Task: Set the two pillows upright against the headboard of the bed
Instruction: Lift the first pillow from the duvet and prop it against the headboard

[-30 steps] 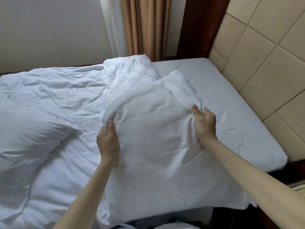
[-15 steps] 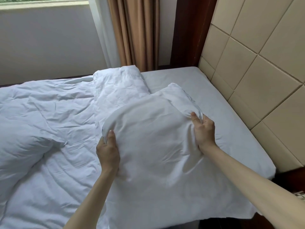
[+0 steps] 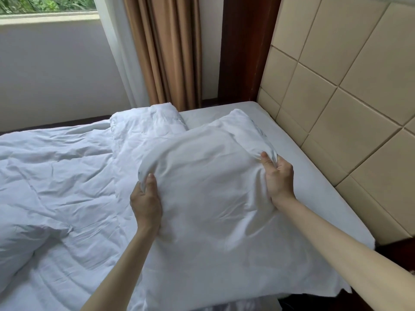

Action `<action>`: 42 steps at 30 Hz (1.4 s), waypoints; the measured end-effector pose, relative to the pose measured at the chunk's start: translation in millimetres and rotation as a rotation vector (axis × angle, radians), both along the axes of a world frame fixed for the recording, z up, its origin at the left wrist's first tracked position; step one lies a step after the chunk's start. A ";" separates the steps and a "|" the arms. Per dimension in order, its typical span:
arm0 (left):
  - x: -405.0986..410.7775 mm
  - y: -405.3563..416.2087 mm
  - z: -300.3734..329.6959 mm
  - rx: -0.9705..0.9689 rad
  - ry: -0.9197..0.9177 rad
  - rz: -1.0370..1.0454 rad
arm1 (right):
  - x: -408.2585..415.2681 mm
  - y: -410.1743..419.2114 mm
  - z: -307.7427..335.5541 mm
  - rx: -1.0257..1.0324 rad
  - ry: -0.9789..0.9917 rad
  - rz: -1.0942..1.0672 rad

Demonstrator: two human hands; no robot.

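Pillow (image 3: pixel 213 198) sits centre frame, raised off the bed (image 3: pixel 224 111); my left hand (image 3: pixel 146 203) and right hand (image 3: pixel 278 176) each clench a bunched upper corner, so it hangs long-side down. Headboard (image 3: pixel 336 97) fills the right of frame, near; I judge this two-corner hold suits standing it there.

Bed (image 3: pixel 292 158): crumpled duvet (image 3: pixel 56 176), pillow (image 3: pixel 213 209) on white sheet.

We count two hands, left hand (image 3: pixel 146 202) and right hand (image 3: pixel 278 178), one pillow (image 3: pixel 213 209), one duvet (image 3: pixel 56 176), one headboard (image 3: pixel 348 108), one curtain (image 3: pixel 166 52).
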State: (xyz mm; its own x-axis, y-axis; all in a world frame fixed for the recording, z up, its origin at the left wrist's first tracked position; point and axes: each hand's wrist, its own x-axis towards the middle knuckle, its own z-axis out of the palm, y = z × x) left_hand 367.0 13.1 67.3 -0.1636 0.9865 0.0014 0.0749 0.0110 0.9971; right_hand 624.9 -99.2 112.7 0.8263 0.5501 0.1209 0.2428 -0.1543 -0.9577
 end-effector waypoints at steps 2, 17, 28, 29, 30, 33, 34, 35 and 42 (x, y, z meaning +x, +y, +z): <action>7.4 7.4 1.6 0.011 0.007 -0.010 | 6.2 4.8 0.6 0.005 0.001 -0.011; 62.2 40.8 3.3 0.012 -0.022 0.049 | 67.7 54.8 2.3 0.059 0.020 0.063; 96.9 65.7 8.7 -0.009 -0.081 -0.045 | 94.6 62.7 13.0 0.061 -0.040 -0.028; 96.0 69.4 8.7 -0.008 -0.086 -0.056 | 93.1 63.2 12.7 0.063 -0.051 -0.038; 94.7 73.5 8.1 -0.007 -0.090 -0.070 | 91.2 64.2 11.4 0.069 -0.057 -0.048; 89.3 85.8 5.4 -0.021 -0.083 -0.112 | 83.7 68.3 5.0 0.070 -0.060 -0.077; 87.4 89.5 5.9 -0.022 -0.075 -0.119 | 80.7 70.3 3.6 0.073 -0.055 -0.087; 85.6 93.2 6.7 -0.022 -0.067 -0.122 | 77.7 72.8 3.2 0.075 -0.055 -0.094; 67.5 113.2 -1.0 -0.038 -0.039 -0.116 | 59.5 90.6 -2.2 0.034 -0.040 -0.086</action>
